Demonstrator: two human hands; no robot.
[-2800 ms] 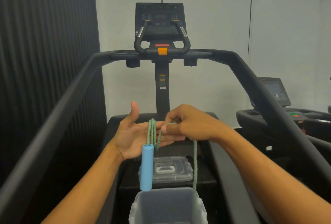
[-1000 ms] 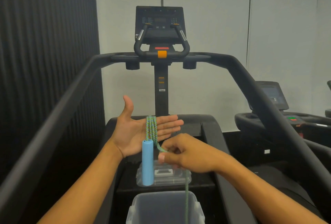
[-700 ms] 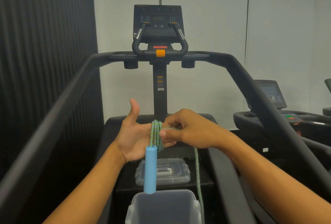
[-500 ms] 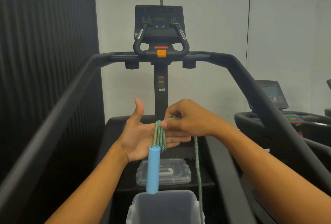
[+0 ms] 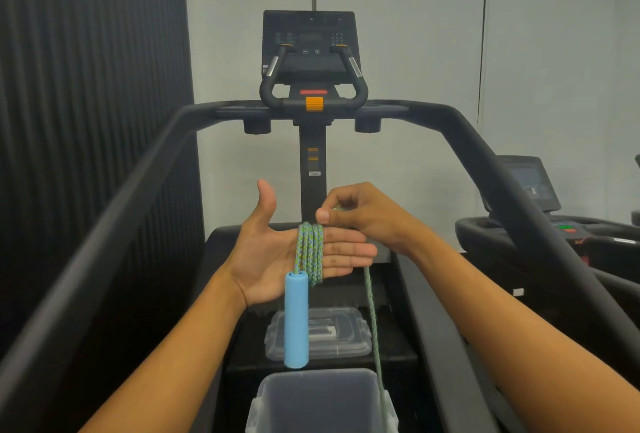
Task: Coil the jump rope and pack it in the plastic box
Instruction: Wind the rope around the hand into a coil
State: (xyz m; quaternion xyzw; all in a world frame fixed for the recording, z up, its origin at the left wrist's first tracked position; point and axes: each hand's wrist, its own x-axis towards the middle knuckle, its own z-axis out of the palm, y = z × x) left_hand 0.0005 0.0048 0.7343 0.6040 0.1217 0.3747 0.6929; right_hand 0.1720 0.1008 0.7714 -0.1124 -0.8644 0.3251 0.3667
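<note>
Coiling looks midway: green braided jump rope [image 5: 309,252] wraps the flat, outstretched left hand [image 5: 273,256]. The right hand [image 5: 363,221] pinches its loose strand. The translucent plastic box [image 5: 322,398] is not yet packed.

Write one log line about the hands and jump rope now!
step: coiling | left hand: open, jump rope wound round it, blue handle hanging | right hand: pinching rope | plastic box: below, lid off

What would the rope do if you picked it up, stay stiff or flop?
Probably flop: the rope bends tightly round the left hand and its tail hangs straight down. Its braid looks rough, so likely not slippery. The dangling handle probably weighs that end down.
</note>
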